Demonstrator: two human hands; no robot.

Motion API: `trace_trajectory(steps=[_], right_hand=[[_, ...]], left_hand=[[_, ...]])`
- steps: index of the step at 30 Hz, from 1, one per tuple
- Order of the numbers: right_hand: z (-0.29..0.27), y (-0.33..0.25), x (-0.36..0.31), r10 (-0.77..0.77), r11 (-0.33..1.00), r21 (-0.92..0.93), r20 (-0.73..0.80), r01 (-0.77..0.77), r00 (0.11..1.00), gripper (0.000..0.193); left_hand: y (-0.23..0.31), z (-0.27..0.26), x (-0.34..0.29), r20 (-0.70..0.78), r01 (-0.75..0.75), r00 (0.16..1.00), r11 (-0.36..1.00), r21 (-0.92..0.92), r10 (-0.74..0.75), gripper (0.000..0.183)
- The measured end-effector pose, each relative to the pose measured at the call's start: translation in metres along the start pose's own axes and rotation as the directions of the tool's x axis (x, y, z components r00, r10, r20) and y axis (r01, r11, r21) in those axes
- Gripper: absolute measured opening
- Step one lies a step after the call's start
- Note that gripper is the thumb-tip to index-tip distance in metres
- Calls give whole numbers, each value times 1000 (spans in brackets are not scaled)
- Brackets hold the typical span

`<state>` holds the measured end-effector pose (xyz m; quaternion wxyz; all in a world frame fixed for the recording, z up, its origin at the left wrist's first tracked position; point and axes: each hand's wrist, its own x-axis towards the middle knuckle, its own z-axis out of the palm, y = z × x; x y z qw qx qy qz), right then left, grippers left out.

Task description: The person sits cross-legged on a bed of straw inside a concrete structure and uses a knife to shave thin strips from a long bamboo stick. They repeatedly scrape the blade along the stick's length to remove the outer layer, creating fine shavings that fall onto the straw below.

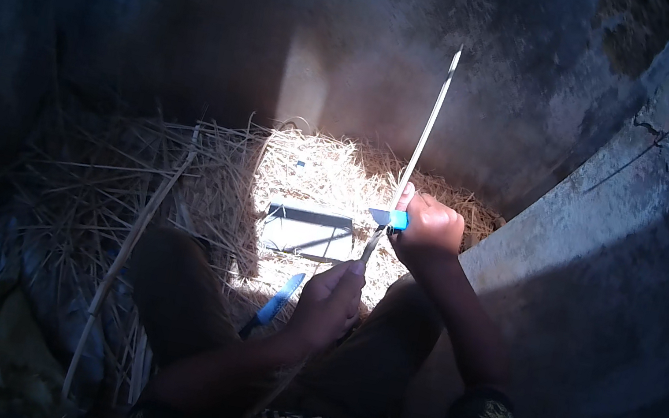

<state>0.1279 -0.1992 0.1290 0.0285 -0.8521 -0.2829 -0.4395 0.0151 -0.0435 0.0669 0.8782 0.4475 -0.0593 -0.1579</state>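
Observation:
A long, pale, thin strip of wood or cane (pixel 426 136) runs up and slightly right from my left hand, its far end pointing at the wall. My left hand (pixel 329 302) is closed round its lower part, in front of my lap. My right hand (pixel 431 228) is closed on a small blue flat tool (pixel 388 218), which lies across the strip. The tool's exact kind is too small to tell, and my fingers hide part of it. Left of my left hand, a knife (pixel 278 299) with a bluish blade and a dark handle rests on the straw.
Loose straw (pixel 116 179) covers the floor ahead and left. A pale rectangular block (pixel 308 233) lies in the sunlit patch. One longer stalk (pixel 134 236) slants past my left knee. A concrete ledge (pixel 569 197) rises on the right, and a rough wall (pixel 204 34) stands ahead.

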Motion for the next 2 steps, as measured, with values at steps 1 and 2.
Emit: trace_trajectory(steps=[1, 2], right_hand=[[0, 2, 8, 16, 1000, -12, -4, -17, 1000, 32], [0, 1, 10, 13, 1000, -9, -10, -13, 1000, 32]], left_hand=[[-6, 2, -1, -18, 2, 1000, 1000, -2, -2, 30], [-15, 1, -3, -5, -7, 1000, 1000, 2, 7, 29]])
